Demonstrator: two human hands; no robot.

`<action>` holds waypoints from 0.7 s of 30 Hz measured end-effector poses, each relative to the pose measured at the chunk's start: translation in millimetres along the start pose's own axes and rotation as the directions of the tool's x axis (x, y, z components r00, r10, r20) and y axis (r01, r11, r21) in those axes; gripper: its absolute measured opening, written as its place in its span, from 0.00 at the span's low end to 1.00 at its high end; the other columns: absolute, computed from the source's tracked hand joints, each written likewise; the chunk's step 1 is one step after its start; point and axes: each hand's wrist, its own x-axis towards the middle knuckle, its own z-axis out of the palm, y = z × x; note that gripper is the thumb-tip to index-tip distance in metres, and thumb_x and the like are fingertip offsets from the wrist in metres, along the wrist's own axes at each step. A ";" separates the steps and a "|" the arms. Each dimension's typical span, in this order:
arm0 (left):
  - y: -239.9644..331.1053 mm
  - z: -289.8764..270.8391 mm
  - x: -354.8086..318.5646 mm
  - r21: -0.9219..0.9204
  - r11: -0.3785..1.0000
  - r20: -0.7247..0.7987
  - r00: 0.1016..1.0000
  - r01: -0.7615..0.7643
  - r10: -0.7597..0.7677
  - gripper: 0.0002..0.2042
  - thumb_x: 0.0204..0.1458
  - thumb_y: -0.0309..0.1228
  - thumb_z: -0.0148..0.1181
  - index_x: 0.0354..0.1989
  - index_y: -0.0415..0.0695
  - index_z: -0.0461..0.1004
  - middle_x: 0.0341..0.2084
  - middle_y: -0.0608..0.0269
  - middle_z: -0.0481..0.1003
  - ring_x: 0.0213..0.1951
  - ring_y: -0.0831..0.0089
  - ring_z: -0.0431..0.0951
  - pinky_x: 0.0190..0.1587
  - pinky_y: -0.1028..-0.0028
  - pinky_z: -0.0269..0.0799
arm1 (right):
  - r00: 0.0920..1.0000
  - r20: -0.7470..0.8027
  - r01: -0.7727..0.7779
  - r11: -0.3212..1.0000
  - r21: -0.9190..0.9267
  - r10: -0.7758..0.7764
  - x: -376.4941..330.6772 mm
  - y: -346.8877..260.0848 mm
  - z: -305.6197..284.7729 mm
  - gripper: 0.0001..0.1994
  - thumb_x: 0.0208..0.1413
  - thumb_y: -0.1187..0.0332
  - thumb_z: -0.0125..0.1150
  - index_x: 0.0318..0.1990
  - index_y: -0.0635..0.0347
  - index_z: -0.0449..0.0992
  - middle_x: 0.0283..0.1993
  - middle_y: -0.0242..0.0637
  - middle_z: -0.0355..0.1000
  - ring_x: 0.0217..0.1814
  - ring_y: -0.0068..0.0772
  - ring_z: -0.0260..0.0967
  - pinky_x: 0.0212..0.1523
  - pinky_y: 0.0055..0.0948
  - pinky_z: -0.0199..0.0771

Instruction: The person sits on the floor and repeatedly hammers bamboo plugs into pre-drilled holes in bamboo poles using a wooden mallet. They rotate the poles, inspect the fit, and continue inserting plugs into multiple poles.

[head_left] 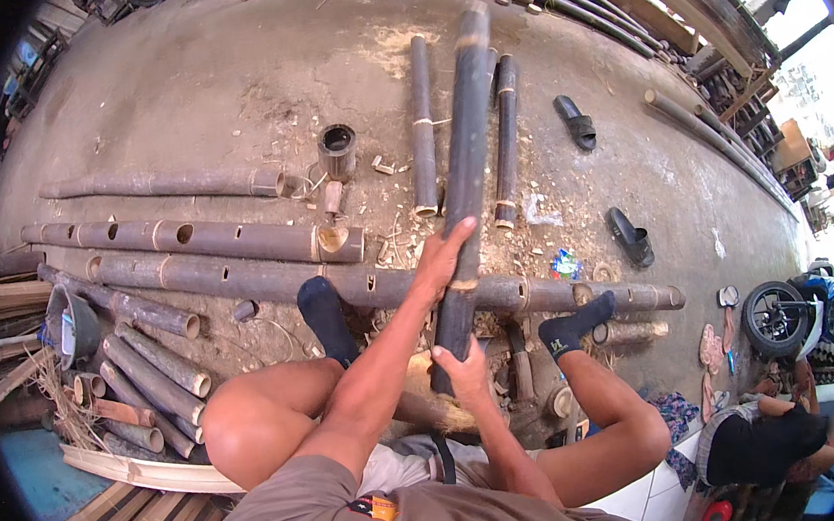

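Both hands point(445, 258) around bamboo pole point(466, 137)

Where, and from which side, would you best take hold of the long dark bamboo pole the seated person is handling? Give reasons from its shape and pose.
Grip the long dark bamboo pole at its near end, coming from above, as the left hand and right hand do. It lies lengthwise away from the person, resting across a holed bamboo pole, so the far end is probably out of reach. Its round shaft suits a wrapping grip.

Single head-worn fisheye view, looking steeply down and forward, close over the seated person's knees, bamboo poles point(237, 239) across concrete floor point(213, 80) beyond.
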 end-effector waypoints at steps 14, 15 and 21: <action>-55.5 -60.9 30.0 0.324 0.944 -0.457 0.862 -0.068 0.219 0.27 0.68 0.54 0.51 0.49 0.36 0.79 0.38 0.56 0.81 0.40 0.68 0.78 0.46 0.67 0.72 | 0.921 -0.079 0.290 0.808 -0.513 -0.381 252.2 -90.6 19.3 0.27 0.56 0.55 0.69 0.53 0.72 0.77 0.44 0.57 0.80 0.45 0.51 0.79 0.47 0.47 0.76; -57.4 -62.5 27.5 0.326 0.945 -0.477 0.856 -0.037 0.198 0.26 0.68 0.52 0.52 0.49 0.37 0.79 0.38 0.58 0.81 0.38 0.70 0.78 0.44 0.68 0.72 | 0.846 -0.090 0.402 0.740 -0.539 -0.525 261.3 -88.0 22.3 0.28 0.56 0.56 0.68 0.55 0.73 0.76 0.47 0.62 0.80 0.49 0.57 0.80 0.50 0.49 0.76; -61.2 -59.8 29.4 0.398 0.911 -0.477 0.824 -0.108 0.306 0.24 0.66 0.48 0.56 0.53 0.36 0.78 0.44 0.46 0.82 0.47 0.58 0.81 0.52 0.63 0.73 | 0.772 0.034 0.496 0.568 -0.657 -0.635 214.8 -40.5 19.7 0.26 0.59 0.61 0.64 0.60 0.71 0.72 0.52 0.65 0.77 0.55 0.68 0.74 0.56 0.53 0.73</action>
